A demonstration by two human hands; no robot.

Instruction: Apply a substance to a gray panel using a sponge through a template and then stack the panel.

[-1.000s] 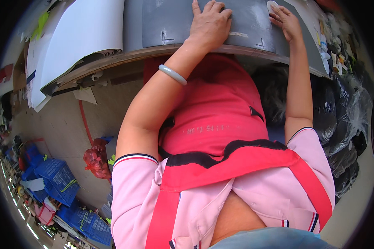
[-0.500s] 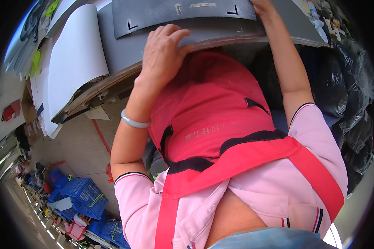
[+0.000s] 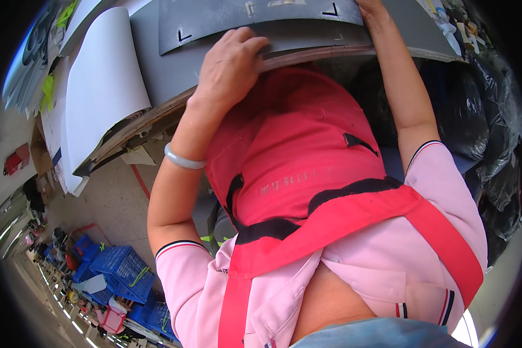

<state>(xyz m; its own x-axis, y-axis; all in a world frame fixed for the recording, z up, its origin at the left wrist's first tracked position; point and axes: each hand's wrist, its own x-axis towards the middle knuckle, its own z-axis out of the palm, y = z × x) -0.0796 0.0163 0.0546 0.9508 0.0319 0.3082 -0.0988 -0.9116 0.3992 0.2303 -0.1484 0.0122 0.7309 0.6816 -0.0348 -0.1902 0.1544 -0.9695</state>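
A dark grey plate (image 3: 226, 23) with black corner marks lies on the grey tabletop (image 3: 148, 52), cut off by the upper edge of the picture. My left hand (image 3: 229, 66) hovers at the table's front edge beside the plate's near edge. Its fingers are loosely bent and apart, and nothing shows in them. At the plate's right end is my right hand (image 3: 372, 8), only partly in view. Its fingers are cut off, so I cannot tell whether they grip the plate.
A roll of white sheet (image 3: 104, 69) lies on the table's left side. Black plastic bags (image 3: 461, 119) crowd the space at the right below the table. Blue plastic crates (image 3: 122, 269) stand on the floor at lower left. Scraps (image 3: 455, 26) lie at the far right.
My left hand has shifted slightly, and its thumb shows less than before. The right hand stays at the plate's right end. The whole view has moved a little.
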